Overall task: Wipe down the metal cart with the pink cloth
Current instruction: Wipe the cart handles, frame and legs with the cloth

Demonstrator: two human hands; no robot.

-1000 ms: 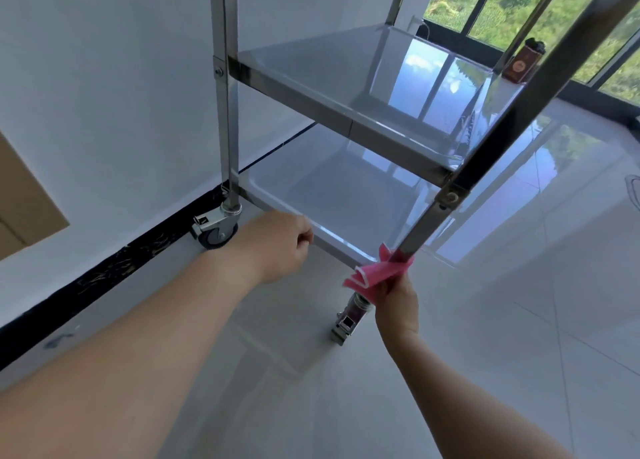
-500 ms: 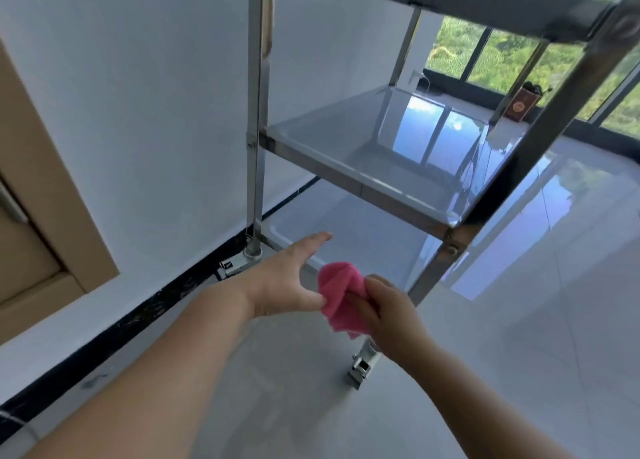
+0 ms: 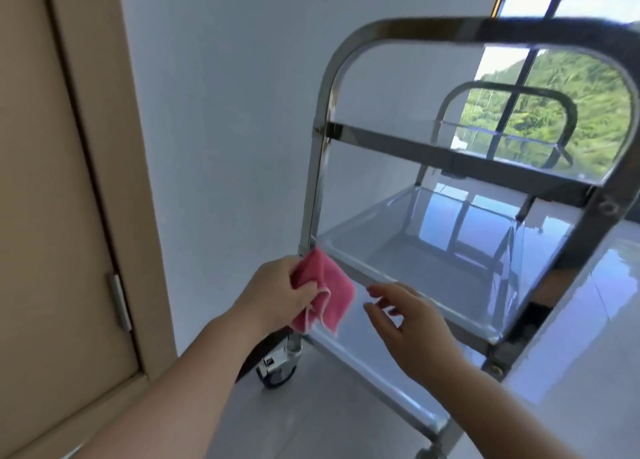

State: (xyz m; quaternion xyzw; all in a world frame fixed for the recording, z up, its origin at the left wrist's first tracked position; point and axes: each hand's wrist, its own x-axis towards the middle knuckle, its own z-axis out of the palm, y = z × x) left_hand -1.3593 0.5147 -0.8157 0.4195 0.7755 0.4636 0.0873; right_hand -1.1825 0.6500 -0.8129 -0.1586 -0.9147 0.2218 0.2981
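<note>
Left hand [image 3: 277,294] grips bunched pink cloth [image 3: 323,290] against shiny three-shelf metal cart [image 3: 313,188]'s near-left post, ready to wipe; right hand [image 3: 412,327] fingers loosely spread beside cloth.

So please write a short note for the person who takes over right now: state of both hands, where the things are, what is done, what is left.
Left hand: grips the pink cloth, held at the cart's near left post, level with the front left corner of the middle shelf.
Right hand: open, fingers spread, holds nothing, in front of the middle shelf's front edge.
Metal cart: upright on its castors, beside the white wall and near the door.
Done: cannot tell from this view which surfaces are already wiped.
Left: probably the left post and the shelves; check the top handle too.
</note>
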